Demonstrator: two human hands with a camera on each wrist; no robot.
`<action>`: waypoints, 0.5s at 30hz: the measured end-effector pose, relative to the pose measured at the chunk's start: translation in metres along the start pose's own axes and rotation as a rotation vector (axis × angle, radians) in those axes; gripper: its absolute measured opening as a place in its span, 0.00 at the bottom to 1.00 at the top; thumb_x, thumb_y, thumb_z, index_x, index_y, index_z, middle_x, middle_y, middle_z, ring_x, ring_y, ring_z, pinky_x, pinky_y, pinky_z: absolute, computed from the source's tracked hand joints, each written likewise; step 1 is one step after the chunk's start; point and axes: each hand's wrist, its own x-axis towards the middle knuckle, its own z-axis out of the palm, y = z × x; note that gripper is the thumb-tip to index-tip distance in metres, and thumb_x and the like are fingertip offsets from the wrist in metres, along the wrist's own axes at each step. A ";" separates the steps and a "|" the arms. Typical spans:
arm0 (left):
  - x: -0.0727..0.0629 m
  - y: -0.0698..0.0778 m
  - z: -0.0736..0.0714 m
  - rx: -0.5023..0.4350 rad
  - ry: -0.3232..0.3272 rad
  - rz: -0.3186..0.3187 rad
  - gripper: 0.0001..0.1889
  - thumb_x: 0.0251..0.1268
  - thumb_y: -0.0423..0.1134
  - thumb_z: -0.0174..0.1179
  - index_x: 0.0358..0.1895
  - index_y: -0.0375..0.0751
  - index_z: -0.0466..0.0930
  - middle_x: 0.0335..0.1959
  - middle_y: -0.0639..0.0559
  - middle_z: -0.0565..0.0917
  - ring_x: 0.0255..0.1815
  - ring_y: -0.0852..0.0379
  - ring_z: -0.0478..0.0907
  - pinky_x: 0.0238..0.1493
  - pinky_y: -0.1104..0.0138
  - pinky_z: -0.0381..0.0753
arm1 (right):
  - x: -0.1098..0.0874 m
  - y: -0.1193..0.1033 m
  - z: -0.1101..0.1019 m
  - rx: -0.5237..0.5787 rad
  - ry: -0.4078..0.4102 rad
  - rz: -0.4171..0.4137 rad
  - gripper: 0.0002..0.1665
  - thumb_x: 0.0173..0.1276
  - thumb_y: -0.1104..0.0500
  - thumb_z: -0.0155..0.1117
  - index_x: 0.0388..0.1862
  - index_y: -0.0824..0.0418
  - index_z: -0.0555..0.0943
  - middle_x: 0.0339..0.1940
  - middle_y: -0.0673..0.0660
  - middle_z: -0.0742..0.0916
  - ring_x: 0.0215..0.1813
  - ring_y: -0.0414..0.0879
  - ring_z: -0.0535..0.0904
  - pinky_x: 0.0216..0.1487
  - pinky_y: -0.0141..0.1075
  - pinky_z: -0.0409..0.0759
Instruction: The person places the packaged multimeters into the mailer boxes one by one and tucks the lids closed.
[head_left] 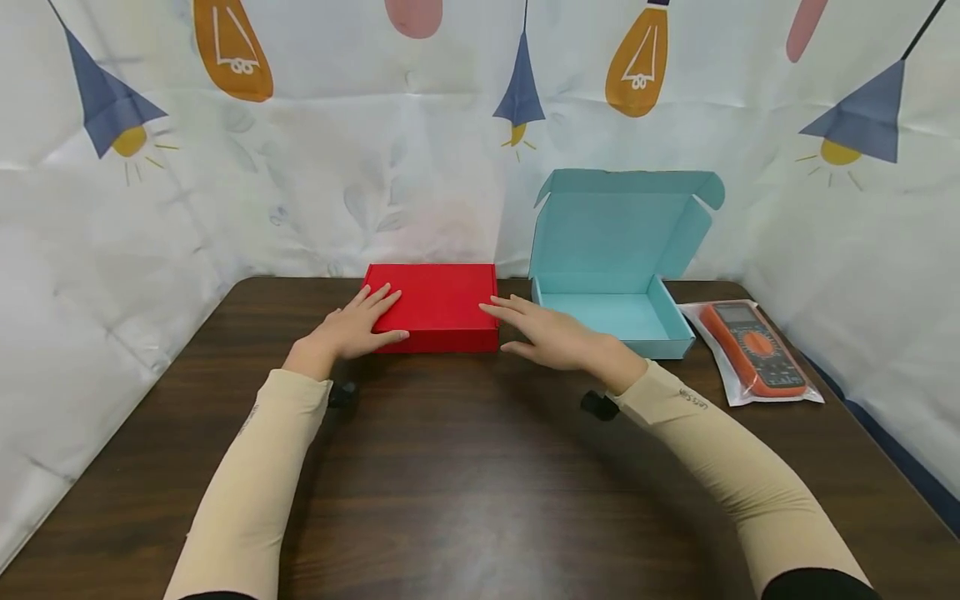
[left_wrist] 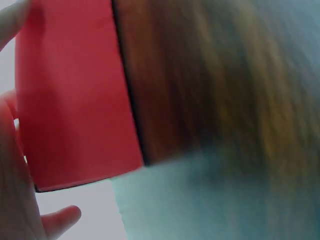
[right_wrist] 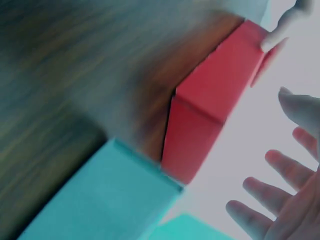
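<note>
A closed red cardboard box (head_left: 438, 300) lies flat near the back edge of the table. Spread over its left end is my left hand (head_left: 356, 327), fingers extended on the lid and thumb along the front edge. My right hand (head_left: 551, 333) reaches in from the other side with straight, parted fingers, its fingertips close to the box's right edge. In the right wrist view that hand (right_wrist: 290, 200) holds nothing. Just right of the red box stands a light blue box (head_left: 611, 321), its lid raised and its inside bare.
An orange multimeter (head_left: 757, 346) in a clear plastic bag lies right of the blue box. Brown wood-grain table (head_left: 450, 483) stretches toward me. A white curtain (head_left: 322, 183) printed with lamps hangs behind the table and at both sides.
</note>
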 end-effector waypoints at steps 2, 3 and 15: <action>0.001 0.001 -0.002 -0.007 0.013 -0.009 0.47 0.70 0.62 0.57 0.84 0.43 0.47 0.83 0.38 0.47 0.81 0.32 0.41 0.70 0.28 0.47 | -0.008 0.003 -0.006 0.003 0.031 -0.009 0.42 0.76 0.58 0.65 0.83 0.57 0.60 0.81 0.61 0.65 0.81 0.58 0.58 0.66 0.50 0.76; 0.001 0.002 -0.003 -0.010 0.021 -0.014 0.47 0.71 0.62 0.56 0.84 0.43 0.48 0.83 0.37 0.49 0.81 0.31 0.42 0.71 0.28 0.47 | -0.012 0.005 -0.009 0.003 0.044 -0.012 0.41 0.76 0.57 0.65 0.83 0.58 0.60 0.81 0.61 0.66 0.80 0.58 0.59 0.66 0.50 0.76; 0.004 0.040 -0.011 -0.083 0.184 0.036 0.40 0.76 0.53 0.56 0.83 0.42 0.53 0.79 0.39 0.61 0.78 0.38 0.58 0.71 0.38 0.62 | -0.053 0.030 -0.031 -0.006 0.257 -0.040 0.34 0.75 0.63 0.65 0.77 0.64 0.69 0.73 0.62 0.76 0.74 0.58 0.71 0.70 0.53 0.71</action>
